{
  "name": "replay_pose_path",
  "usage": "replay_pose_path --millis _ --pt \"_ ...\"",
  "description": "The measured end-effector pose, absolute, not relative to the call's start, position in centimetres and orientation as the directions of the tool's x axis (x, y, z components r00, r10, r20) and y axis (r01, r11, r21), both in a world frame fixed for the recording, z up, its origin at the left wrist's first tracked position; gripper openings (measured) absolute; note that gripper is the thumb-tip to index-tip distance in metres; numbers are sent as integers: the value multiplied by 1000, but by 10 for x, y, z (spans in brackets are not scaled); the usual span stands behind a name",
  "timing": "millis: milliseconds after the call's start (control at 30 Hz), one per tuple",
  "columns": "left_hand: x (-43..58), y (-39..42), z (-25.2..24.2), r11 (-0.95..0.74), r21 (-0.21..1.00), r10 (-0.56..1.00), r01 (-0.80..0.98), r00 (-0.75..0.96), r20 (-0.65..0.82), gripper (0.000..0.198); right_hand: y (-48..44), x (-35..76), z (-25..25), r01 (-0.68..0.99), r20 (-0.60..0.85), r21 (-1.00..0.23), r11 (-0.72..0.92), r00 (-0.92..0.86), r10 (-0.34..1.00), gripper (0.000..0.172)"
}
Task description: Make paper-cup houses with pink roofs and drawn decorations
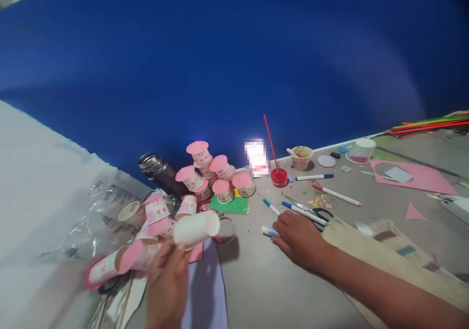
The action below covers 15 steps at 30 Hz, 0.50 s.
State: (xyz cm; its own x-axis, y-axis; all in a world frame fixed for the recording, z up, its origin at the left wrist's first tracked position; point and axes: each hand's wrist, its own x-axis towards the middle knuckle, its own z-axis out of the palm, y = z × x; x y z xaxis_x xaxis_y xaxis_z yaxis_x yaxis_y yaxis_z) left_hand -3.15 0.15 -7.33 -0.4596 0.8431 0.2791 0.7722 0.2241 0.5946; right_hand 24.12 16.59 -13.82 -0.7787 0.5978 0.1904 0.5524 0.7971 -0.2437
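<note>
- The pink-topped cups [223,195] carry coloured marks too small to read; any lettering on the white-and-blue tube [269,231] is too blurred to make out.
- The left hand [169,282] has its fingers gripping a white cup [194,229], tipped on its side above the fingertips.
- The right hand [300,241] is low over the surface [252,285], fingers at the tube's right end; whether they are closed on it, I cannot tell.

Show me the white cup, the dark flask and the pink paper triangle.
White cup [193,230], head view: middle of its side wall.
Dark flask [166,176], head view: its visible body.
Pink paper triangle [414,213], head view: middle of its flat face.
</note>
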Motion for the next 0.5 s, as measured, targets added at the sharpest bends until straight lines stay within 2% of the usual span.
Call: replay_pose_path --millis 67,100,133,200,233,333,433,500 --pt "-2 28 -88 171 787 818 593 -531 222 45 175 245 -132 609 222 -243 755 -723 655 16" --pt "11 37 -90 125 964 802 234 -596 41 43 182 248 -128 648 233 -249 720 -682 694 18" --pt "21 42 -91 112 991 796 -78 -589 -137 39 190 253 -122 688 238 -262 677 -634 736 20" --pt "34 45 -89 103 887 793 -450 -501 -346 35 208 266 -109 750 219 -311 584 -541 812 23" --pt "37 44 -89 104 844 787 -526 -476 -393 33 217 275 -102 776 197 -344 529 -492 848 25" --pt "38 41 -91 102 798 770 -594 -461 -441 27 245 305 -83 843 107 -429 325 -310 945 26" --pt "39 41 -97 130 760 760 -637 -428 -489 28 264 330 -74 871 43 -442 215 -218 975 31" --pt "43 41 -99 160 729 751 -665 -397 -527 27 270 338 -75 901 -15 -398 175 -198 980 33"
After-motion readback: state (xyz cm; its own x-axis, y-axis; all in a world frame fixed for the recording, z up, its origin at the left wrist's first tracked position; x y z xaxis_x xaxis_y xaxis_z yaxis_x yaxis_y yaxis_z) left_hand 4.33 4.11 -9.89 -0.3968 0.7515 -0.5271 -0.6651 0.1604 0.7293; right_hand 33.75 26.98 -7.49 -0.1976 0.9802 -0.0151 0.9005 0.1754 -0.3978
